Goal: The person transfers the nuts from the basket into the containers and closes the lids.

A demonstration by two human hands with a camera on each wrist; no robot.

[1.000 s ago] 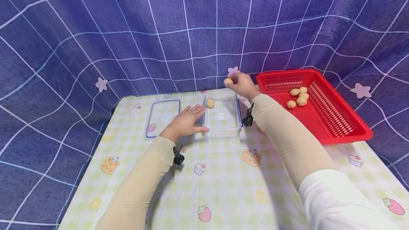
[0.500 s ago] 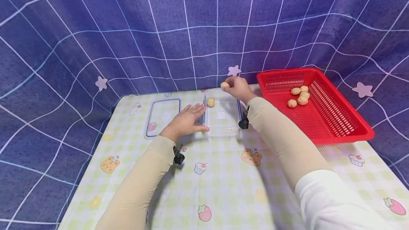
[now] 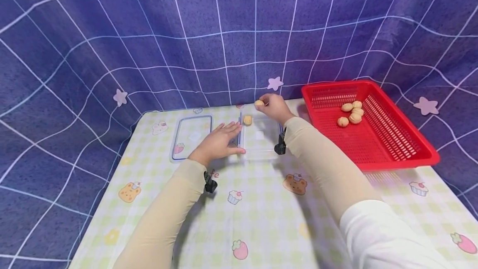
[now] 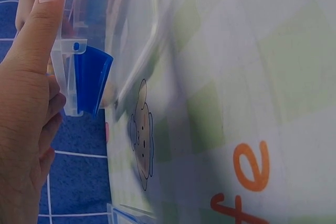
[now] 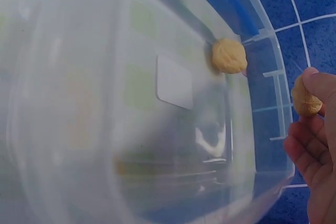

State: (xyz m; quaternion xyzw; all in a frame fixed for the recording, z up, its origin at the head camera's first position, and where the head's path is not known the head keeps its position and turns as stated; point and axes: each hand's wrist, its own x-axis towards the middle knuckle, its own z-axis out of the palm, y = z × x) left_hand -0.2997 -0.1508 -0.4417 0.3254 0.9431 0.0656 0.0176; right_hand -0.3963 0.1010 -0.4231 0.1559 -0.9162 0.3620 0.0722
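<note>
1. While we watch the right hand (image 3: 275, 106), its thumb and fingers pinch one walnut (image 5: 305, 98), closed to about the nut's width. We place that walnut near the far edge of the clear box (image 3: 266, 146), but cannot tell whether it is over the rim or past it.
2. Left hand (image 3: 218, 143): fingers spread and extended, thumb apart, touching the box's left edge beside a blue clip (image 4: 92, 80). We see nothing held in it.
3. Inside the box we note a second walnut (image 3: 247, 120), near the far left corner, and a pale square (image 5: 174, 81) on the floor. The box stands by the far edge of the tabletop (image 3: 269, 227), about midway along.
4. We find the blue-edged lid (image 3: 192, 134) lying flat near the tabletop's far left corner, apart from the box.
5. Toward the tabletop's far right corner, we record a red basket (image 3: 392, 165); five loose walnuts (image 3: 355, 118) cluster nearer its far edge.
6. Behind the tabletop's far edge we see a blue curtain (image 3: 194, 15) with pale grid lines.
</note>
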